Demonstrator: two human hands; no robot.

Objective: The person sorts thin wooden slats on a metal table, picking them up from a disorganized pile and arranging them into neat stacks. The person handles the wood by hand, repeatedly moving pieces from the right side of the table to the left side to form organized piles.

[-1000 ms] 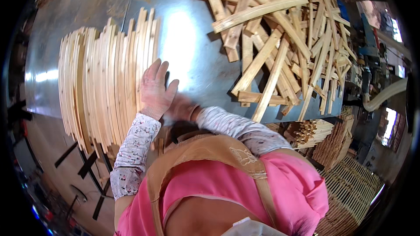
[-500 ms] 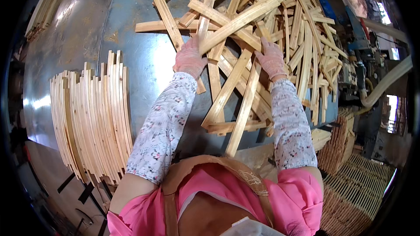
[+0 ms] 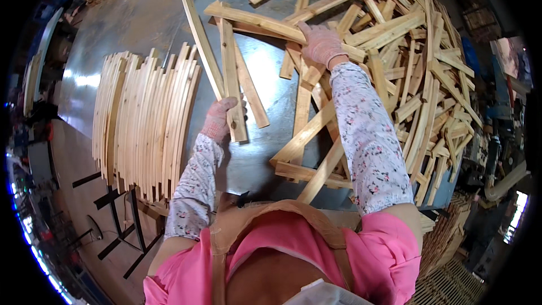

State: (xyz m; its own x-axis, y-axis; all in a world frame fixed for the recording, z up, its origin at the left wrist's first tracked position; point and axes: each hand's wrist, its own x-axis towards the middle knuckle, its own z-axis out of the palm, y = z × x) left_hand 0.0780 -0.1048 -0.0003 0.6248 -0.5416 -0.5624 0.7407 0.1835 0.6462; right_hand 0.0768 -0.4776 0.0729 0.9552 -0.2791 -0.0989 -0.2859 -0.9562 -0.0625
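We see a grey metal tabletop gleaming under overhead light, a brown floor below left, and bright windows far right.

Two pale, slightly curved wooden slats, held together near their lower ends, fanned apart toward the top, angled up and away over the grey metal tabletop. One long pale wooden strip, lying crosswise atop a loose heap, its near end touched.
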